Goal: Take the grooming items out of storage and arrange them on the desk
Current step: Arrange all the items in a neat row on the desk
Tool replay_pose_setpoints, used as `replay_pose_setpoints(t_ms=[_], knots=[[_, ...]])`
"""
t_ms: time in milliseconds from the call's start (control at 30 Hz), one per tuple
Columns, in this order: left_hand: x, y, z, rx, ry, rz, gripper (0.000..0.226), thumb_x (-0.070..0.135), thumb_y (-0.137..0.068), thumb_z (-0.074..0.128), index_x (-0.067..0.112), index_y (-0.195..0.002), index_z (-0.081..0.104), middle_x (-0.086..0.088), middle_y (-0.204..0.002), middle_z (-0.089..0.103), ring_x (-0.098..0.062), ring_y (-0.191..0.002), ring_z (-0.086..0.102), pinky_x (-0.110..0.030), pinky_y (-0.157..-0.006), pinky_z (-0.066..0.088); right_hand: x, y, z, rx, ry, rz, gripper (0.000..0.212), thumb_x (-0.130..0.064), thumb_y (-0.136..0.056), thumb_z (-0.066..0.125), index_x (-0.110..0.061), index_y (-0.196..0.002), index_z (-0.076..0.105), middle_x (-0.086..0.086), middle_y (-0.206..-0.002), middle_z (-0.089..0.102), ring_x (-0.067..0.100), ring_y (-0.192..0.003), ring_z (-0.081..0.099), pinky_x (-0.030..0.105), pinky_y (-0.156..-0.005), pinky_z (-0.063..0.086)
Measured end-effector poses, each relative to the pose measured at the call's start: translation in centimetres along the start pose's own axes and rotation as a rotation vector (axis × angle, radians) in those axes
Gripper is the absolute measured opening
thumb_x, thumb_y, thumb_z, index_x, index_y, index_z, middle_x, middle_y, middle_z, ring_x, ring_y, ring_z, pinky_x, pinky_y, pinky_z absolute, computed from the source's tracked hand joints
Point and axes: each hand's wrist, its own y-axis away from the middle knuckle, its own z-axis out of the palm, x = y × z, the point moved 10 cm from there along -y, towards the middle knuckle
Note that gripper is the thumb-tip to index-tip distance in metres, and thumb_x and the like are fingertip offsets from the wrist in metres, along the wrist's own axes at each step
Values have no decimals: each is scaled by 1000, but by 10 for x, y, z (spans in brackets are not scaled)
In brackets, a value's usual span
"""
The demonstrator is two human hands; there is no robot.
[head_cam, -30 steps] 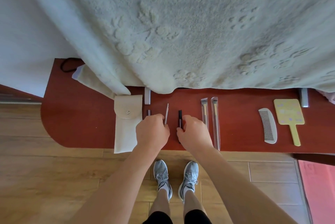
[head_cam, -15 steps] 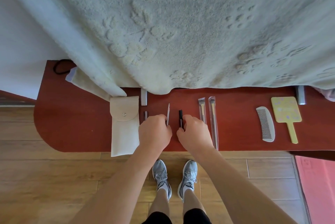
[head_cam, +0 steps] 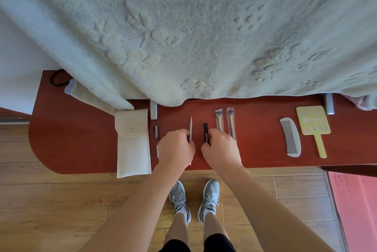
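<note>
On the red-brown desk (head_cam: 71, 145) grooming items lie in a row. My left hand (head_cam: 176, 148) pinches a thin silver tool (head_cam: 191, 128) that points away from me. My right hand (head_cam: 221, 149) pinches the near end of a short black stick (head_cam: 206, 132). Just right of it lie two wrapped brushes (head_cam: 225, 124). Farther right are a pale comb (head_cam: 290, 137) and a yellow hand mirror (head_cam: 313, 127). A cream snap pouch (head_cam: 132, 141) lies to the left, overhanging the desk's front edge. A small dark piece (head_cam: 156, 132) sits between pouch and left hand.
A thick white fluffy blanket (head_cam: 193, 33) hangs over the back of the desk. A rolled cloth (head_cam: 85, 94) and a black cord (head_cam: 56, 77) sit at the back left. Metal brackets (head_cam: 154, 110) stand at the rear. Wooden floor and my grey shoes (head_cam: 194, 198) are below; a pink mat (head_cam: 357, 206) lies right.
Both hands stay on the silver tool and black stick with little shift. The camera view has drifted slightly, so the desk appears a bit lower.
</note>
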Motion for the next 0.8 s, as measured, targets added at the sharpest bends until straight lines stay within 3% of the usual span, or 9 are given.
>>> replay_pose_setpoints(t_ms=[200,467,800], knots=[[11,1,7,2,6,7,34,33,-93,63,26,-126,67,7,-103,76,-13,-91,72,-24,-72,53,7,0,-8,9,-26,6,12,-16,-89,55,-16,-100,60,-8,-75,51,1,-58,43,12,-47,27],[20,1,12,0,27,23,33,32,-93,63,25,-126,67,7,-100,76,-13,-89,72,-23,-71,52,11,-2,-11,-1,-39,9,23,-16,-90,55,-15,-112,61,-4,-85,58,11,-68,54,13,-49,34],[26,2,14,6,89,33,30,29,-92,66,24,-121,70,7,-95,76,-13,-83,72,-26,-71,57,11,-2,-10,-5,-30,-1,19,-16,-90,55,-16,-108,62,-3,-87,60,12,-70,56,16,-55,39]])
